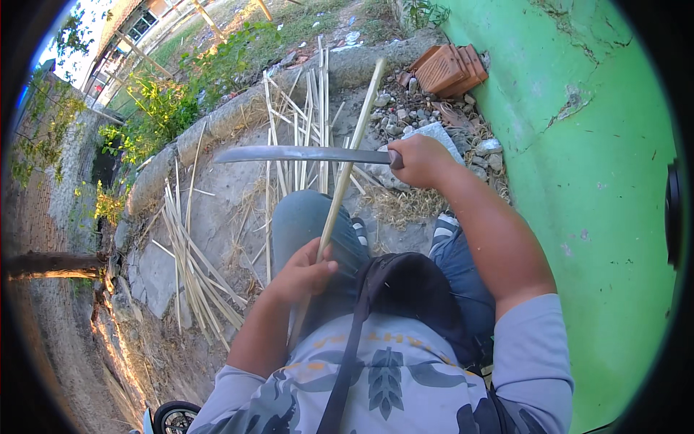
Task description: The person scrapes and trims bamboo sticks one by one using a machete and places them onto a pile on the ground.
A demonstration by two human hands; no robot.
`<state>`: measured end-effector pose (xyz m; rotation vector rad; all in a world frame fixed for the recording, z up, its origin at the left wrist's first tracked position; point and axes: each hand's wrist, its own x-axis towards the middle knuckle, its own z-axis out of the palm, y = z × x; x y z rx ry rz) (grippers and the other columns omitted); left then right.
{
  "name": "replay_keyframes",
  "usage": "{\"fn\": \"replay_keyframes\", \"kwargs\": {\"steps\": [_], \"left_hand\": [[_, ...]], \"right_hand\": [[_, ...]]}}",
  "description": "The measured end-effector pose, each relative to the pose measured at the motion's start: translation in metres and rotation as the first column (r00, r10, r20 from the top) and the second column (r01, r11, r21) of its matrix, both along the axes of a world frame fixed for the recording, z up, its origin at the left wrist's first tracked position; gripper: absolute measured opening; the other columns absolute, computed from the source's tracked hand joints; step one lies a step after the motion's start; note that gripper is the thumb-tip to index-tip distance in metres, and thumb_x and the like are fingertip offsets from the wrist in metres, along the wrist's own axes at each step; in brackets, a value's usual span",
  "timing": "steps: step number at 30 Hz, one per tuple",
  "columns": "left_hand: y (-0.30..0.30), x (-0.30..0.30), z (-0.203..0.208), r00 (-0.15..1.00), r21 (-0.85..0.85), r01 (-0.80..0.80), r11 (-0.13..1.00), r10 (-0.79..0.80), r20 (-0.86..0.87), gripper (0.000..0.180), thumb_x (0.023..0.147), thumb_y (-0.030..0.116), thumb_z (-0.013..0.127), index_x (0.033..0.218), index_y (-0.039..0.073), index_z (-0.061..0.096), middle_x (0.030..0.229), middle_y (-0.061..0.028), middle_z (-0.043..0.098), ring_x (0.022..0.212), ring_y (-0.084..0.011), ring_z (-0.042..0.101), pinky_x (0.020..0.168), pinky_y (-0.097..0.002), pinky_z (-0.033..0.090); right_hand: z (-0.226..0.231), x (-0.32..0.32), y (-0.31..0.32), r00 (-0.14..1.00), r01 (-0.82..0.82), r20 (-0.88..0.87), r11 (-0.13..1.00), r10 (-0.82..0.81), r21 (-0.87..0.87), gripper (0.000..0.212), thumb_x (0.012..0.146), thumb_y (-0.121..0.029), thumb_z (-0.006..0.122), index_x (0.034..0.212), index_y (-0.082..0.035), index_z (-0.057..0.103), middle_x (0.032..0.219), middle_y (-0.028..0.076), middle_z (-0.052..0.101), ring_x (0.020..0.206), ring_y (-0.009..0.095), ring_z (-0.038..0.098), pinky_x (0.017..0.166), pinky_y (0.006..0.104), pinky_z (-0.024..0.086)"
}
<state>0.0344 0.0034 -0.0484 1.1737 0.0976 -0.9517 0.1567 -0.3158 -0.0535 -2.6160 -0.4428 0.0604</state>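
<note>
My right hand (423, 160) grips the handle of a long grey knife (303, 154), its blade lying level and pointing left. The blade crosses a pale bamboo strip (345, 170) that slants from my lap up toward the far wall. My left hand (302, 273) holds that strip low down, over my left knee in grey jeans (307, 220). I am seated, with a dark bag strap running across my patterned shirt.
Cut bamboo strips lie in a pile (189, 267) on the ground at left, and more lean ahead (307, 116). A green wall (593, 166) rises on the right. Stacked clay tiles (452, 69) and stones (419, 116) sit at its foot. A tyre (176, 417) shows at the bottom.
</note>
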Motion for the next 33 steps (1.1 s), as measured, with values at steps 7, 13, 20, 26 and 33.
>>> {"fn": "replay_keyframes", "kwargs": {"steps": [7, 13, 20, 26, 33], "left_hand": [[0.003, -0.004, 0.003, 0.999, -0.133, 0.002, 0.991, -0.008, -0.044, 0.033, 0.09, 0.012, 0.072, 0.101, 0.017, 0.041, 0.064, 0.0072, 0.036, 0.046, -0.0039, 0.027, 0.041, -0.023, 0.018], [0.004, 0.0, 0.0, 0.998, -0.093, -0.001, 0.996, -0.004, -0.058, 0.033, 0.091, 0.01, 0.07, 0.102, 0.017, 0.041, 0.065, 0.0069, 0.037, 0.046, -0.0037, 0.028, 0.041, -0.0231, 0.018], [0.0, -0.003, 0.007, 0.996, -0.042, 0.084, 0.996, -0.083, 0.009, 0.033, 0.091, 0.008, 0.07, 0.103, 0.016, 0.04, 0.069, 0.0057, 0.041, 0.046, -0.0042, 0.029, 0.04, -0.0234, 0.019], [0.002, -0.002, 0.001, 0.998, -0.076, 0.04, 0.996, -0.042, -0.036, 0.033, 0.09, 0.008, 0.07, 0.103, 0.016, 0.04, 0.069, 0.0054, 0.041, 0.047, -0.0043, 0.03, 0.041, -0.0227, 0.02], [0.007, -0.002, 0.003, 0.996, -0.098, 0.051, 0.994, -0.058, -0.064, 0.033, 0.091, 0.008, 0.07, 0.103, 0.016, 0.04, 0.069, 0.0053, 0.041, 0.046, -0.0044, 0.03, 0.04, -0.0228, 0.02]], "right_hand": [[0.012, -0.004, 0.002, 0.996, -0.072, 0.047, 0.995, 0.075, -0.066, 0.016, 0.081, -0.028, 0.065, 0.087, -0.014, 0.068, 0.081, 0.014, 0.07, 0.08, 0.037, 0.069, 0.073, 0.0491, 0.054], [0.013, -0.001, -0.001, 0.995, 0.006, 0.101, 1.0, -0.008, 0.024, 0.014, 0.083, -0.028, 0.064, 0.087, -0.016, 0.069, 0.081, 0.012, 0.071, 0.08, 0.035, 0.07, 0.074, 0.0485, 0.056], [0.004, 0.006, -0.01, 0.998, 0.035, 0.06, 0.995, -0.03, -0.088, 0.019, 0.08, -0.028, 0.069, 0.091, -0.013, 0.07, 0.083, 0.014, 0.071, 0.083, 0.035, 0.07, 0.077, 0.049, 0.055], [0.006, 0.007, -0.023, 0.987, 0.147, 0.04, 0.979, -0.154, 0.141, 0.023, 0.077, -0.024, 0.072, 0.095, -0.01, 0.071, 0.086, 0.015, 0.071, 0.085, 0.036, 0.069, 0.079, 0.0475, 0.055], [0.025, -0.004, -0.006, 0.995, -0.09, 0.027, 0.987, 0.094, -0.131, 0.02, 0.077, -0.024, 0.071, 0.091, -0.01, 0.07, 0.086, 0.014, 0.072, 0.084, 0.037, 0.069, 0.077, 0.0477, 0.054]]}}
